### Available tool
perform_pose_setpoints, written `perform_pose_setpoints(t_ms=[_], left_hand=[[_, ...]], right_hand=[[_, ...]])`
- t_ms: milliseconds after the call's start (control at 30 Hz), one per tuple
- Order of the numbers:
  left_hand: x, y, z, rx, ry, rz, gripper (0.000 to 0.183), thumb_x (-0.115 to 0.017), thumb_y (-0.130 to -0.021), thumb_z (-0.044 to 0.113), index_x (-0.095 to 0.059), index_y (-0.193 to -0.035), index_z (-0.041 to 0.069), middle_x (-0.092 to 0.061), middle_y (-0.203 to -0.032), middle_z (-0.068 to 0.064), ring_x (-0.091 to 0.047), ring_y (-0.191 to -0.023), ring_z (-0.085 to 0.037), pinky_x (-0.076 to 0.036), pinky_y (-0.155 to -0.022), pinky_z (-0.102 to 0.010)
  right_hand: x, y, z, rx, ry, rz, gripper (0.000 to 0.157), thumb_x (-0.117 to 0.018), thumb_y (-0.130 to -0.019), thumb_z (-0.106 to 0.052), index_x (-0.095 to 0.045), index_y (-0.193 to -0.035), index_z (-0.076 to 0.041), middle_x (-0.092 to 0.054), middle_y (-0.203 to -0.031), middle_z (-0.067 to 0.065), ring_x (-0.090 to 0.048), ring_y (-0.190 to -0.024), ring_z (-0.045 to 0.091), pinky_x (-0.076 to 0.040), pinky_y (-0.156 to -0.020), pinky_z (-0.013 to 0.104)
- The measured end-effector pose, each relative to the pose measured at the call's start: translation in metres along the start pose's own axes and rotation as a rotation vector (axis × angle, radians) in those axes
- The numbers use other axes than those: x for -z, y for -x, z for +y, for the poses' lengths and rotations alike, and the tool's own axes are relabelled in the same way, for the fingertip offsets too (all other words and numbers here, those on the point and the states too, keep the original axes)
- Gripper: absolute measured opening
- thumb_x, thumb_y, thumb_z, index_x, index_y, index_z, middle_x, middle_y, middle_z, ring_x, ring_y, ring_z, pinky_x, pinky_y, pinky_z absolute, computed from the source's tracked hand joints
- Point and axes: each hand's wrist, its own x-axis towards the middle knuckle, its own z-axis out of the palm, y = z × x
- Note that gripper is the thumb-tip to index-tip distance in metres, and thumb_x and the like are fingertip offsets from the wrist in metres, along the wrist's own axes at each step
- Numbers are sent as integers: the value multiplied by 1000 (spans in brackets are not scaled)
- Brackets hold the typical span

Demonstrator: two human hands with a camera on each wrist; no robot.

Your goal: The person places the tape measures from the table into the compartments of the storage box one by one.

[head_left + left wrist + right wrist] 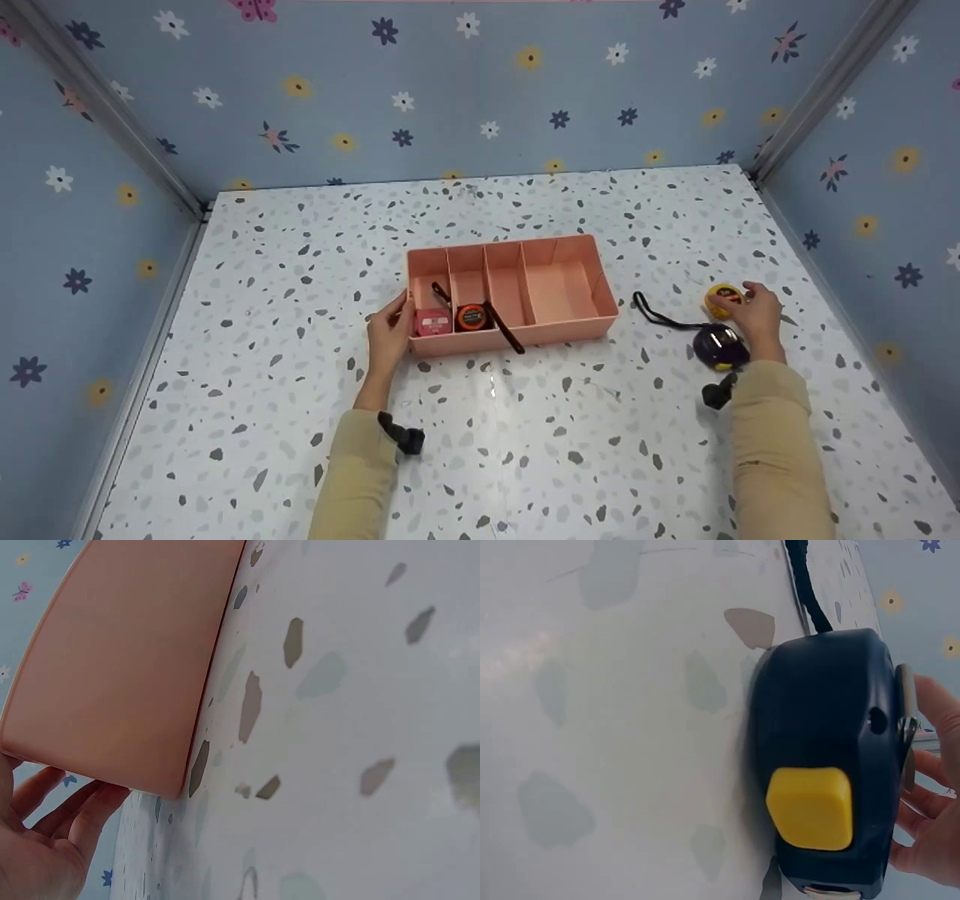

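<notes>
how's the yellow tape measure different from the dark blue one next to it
The yellow tape measure looks smaller than the dark blue tape measure. The dark blue one has a black strap; none shows on the yellow one. Both are outside the pink box, on its right.

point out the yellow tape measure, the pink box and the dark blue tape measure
yellow tape measure (723,290): head view, upper part of its face
pink box (476,343): head view, front wall
dark blue tape measure (817,727): right wrist view, case above button

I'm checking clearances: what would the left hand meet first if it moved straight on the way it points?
The pink box, at its left end; the left hand already seems to touch it, though exact contact is hard to judge.
</notes>
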Motion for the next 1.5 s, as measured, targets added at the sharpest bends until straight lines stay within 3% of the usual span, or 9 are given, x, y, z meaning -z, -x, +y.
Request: perform_pose_setpoints(t_ms=[367, 633, 933, 1500], left_hand=[[1, 1, 0, 19, -11, -19, 35, -50, -91, 21, -53, -122, 5, -57, -115, -11, -56, -89, -19, -44, -75, -29], [2, 2, 1, -5, -7, -2, 34, -51, -91, 18, -55, -120, 2, -59, -112, -14, -57, -90, -23, -45, -73, -28], [1, 2, 1, 12, -12, -6, 35, -50, -91, 20, -54, -121, 4, -58, -113, -13, -56, -92, -22, -44, -77, -31], [0, 0, 0, 0, -25, 3, 34, -51, -90, 18, -54, -121, 3, -58, -114, -13, -57, -90, -22, -45, -76, -31]], right_hand=[[-6, -4, 7, -74, 1, 4, 74, -59, -83, -34, -26, -135, 7, -31, -132, 29, -32, -119, 39, -30, -96, 44], [-8, -1, 12, -36, -28, 17, 79, -64, -78, -38, -30, -133, 7, -37, -128, 29, -38, -114, 38, -33, -93, 44], [-11, -1, 15, -25, -37, 60, 75, -64, -78, -36, -33, -131, 7, -40, -126, 27, -39, -114, 37, -34, -93, 43], [-12, -3, 19, -79, -97, 99, 76, -66, -76, -39, -36, -132, 3, -41, -128, 22, -40, -115, 32, -35, -93, 39]])
